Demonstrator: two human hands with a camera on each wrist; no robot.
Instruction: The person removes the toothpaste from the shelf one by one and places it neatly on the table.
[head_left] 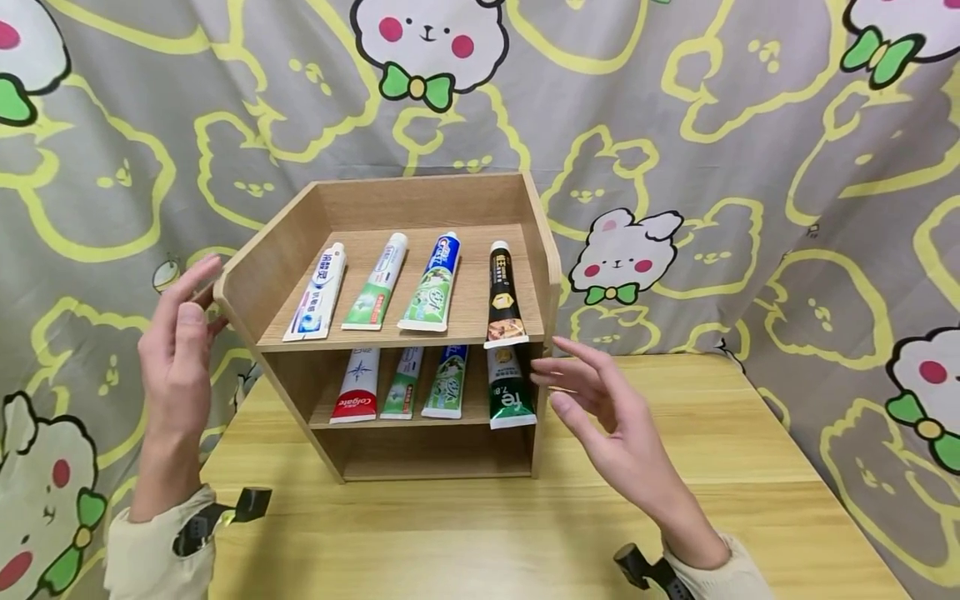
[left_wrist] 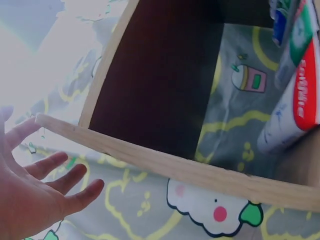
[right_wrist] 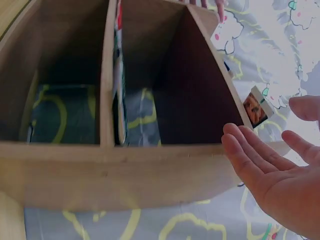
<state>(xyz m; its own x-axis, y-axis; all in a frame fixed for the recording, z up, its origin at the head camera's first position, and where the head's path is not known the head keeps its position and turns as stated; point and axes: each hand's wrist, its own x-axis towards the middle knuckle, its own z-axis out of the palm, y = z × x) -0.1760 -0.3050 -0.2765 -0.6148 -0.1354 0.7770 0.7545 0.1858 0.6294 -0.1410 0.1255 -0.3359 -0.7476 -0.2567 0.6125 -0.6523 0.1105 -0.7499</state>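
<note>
A wooden desk shelf (head_left: 427, 204) stands on the table with toothpaste tubes lying on two of its levels. The top holds a white-and-blue tube (head_left: 317, 300), a white-and-green one (head_left: 377, 292), a blue-and-green one (head_left: 432, 287) and a black one (head_left: 506, 292). Below lie a red-and-white Colgate tube (head_left: 356, 392), a dark green tube (head_left: 512, 404) and others, their far ends hidden. My left hand (head_left: 176, 358) is at the shelf's upper left edge, fingers extended. My right hand (head_left: 615, 425) has relaxed fingers beside the right panel, fingertips right at its edge in the right wrist view.
The shelf's lowest compartment (head_left: 435, 454) sits under the tubes. A light wooden table (head_left: 420, 542) extends in front and to the right. Behind hangs a grey patterned curtain (head_left: 720, 183). Each wrist wears a black strap with a small camera (head_left: 253, 503).
</note>
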